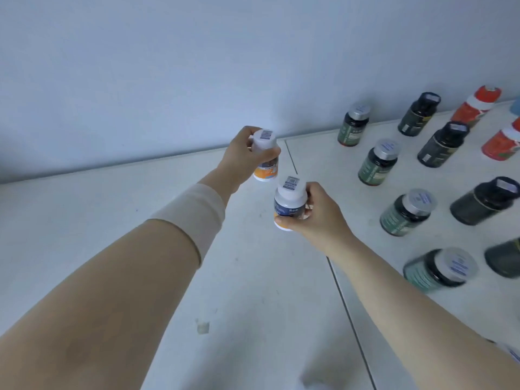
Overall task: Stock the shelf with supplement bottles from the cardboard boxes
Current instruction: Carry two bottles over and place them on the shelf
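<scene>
My left hand (239, 159) grips a white-capped bottle with an orange label (266, 156), held upright near the back of the white shelf (112, 220), close to the wall. My right hand (318, 218) holds a second white-capped bottle with a blue and orange label (289, 201) a little nearer to me, just left of the seam between two shelf panels. I cannot tell whether either bottle rests on the shelf. No cardboard box is in view.
On the right panel stand rows of bottles: green-labelled ones with silver caps (378, 161), dark ones with black caps (443, 143), and red ones (475, 109) at the far right. A pale wall (197, 66) backs the shelf. A small scuff (202, 326) marks the left panel.
</scene>
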Demonstrator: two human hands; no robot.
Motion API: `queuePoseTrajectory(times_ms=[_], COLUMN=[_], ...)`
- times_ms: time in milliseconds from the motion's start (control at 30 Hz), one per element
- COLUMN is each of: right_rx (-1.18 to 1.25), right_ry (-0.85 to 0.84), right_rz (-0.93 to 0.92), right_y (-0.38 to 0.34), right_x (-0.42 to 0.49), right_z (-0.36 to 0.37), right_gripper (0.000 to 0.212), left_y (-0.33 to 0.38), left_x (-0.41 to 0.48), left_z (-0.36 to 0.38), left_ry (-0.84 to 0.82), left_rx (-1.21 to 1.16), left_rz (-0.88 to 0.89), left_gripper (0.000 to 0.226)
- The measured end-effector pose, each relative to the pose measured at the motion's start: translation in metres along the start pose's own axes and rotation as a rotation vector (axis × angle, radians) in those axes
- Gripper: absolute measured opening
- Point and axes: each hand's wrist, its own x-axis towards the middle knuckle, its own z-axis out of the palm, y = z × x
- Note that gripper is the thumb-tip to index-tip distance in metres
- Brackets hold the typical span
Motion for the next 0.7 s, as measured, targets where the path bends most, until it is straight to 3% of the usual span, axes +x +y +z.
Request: queuePoseTrajectory(times_ms=[267,567,700], right_rx=[-0.095,-0.135,-0.178], right_ry=[-0.053,-0.065,-0.069], right_rz=[-0.069,-0.074,-0.071], right_y=[0.003,0.026,0.02], right_x=[0.056,0.059,0.059], right_z=[0.012,0.022,0.018], right_gripper=[0.05,0.055,0.071], left_y=[-0.019,-0.039,-0.029], left_x=[0.05,0.051,0.048], left_z=[-0.002,0.008,0.006], left_ry=[0.026,-0.033,-0.051], left_rx=[0.056,0.067,0.085], left_rz=[0.034,0.055,-0.069], left_gripper=[0.033,0.039,0.065])
